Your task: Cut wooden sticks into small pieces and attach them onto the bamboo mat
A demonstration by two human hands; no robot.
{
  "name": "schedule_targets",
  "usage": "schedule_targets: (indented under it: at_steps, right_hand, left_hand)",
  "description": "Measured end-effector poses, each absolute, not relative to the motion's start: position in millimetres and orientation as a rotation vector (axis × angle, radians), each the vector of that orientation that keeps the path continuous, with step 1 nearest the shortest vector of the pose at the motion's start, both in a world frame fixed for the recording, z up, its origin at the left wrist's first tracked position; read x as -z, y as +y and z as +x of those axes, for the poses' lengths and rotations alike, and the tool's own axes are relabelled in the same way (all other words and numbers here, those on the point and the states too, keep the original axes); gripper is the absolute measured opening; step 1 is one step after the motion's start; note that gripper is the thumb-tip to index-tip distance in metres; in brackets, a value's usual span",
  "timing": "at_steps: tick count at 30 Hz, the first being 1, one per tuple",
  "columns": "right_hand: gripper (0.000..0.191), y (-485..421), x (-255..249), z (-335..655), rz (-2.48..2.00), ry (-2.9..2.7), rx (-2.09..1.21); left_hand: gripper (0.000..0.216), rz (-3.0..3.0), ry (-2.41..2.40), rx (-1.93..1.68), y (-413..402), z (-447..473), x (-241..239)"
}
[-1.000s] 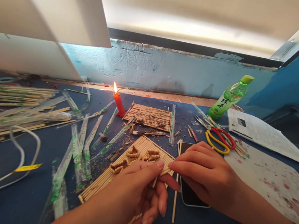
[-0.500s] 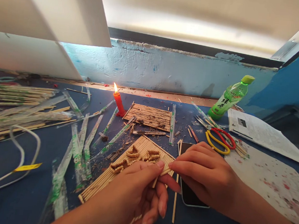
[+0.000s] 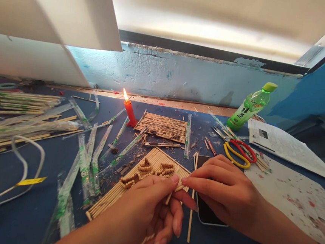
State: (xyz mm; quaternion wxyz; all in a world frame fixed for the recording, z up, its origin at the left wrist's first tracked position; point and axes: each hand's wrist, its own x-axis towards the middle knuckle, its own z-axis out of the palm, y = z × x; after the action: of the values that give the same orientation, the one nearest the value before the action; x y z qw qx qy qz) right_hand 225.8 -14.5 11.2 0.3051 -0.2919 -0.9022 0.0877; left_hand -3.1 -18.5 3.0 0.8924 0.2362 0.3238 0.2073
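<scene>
Our left hand (image 3: 155, 199) and right hand (image 3: 227, 190) pinch what seems a short wooden stick (image 3: 180, 187); we should steady it above the chopstick panel (image 3: 110, 200) beneath.

A short, thin, pale wooden stick (image 3: 180, 187) slants between the thumb and fingers of the left hand (image 3: 154, 197), with its upper end at the fingertips of the right hand (image 3: 225, 186), which partly hide it. Beneath lies a flat, pale tan panel of slim wooden sticks (image 3: 111, 199) set tightly side by side, turned at an angle and largely covered by the left hand and forearm, its surface carrying raised, angular, light-brown outlines of small stacked pieces (image 3: 145, 166) with darker brown patches.
</scene>
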Motion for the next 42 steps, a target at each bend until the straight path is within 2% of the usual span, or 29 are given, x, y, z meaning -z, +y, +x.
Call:
schedule_targets:
  at_steps: [9,31,42]
  right_hand:
    - [0.034,-13.7,-11.2,224.7,-0.771,-2.363,-0.234]
    - [0.028,-13.6,-12.6,224.0,-0.749,-2.324,-0.285]
    - [0.032,-14.8,-14.2,225.1,-0.769,-2.333,-0.278]
  left_hand:
    - [0.056,0.461,0.651,-0.442,-18.1,-3.8,-3.0]
    - [0.052,0.439,0.577,-0.447,-19.3,-5.9,-1.2]
    - [0.044,0.519,0.572,-0.457,-17.6,-4.0,-0.6]
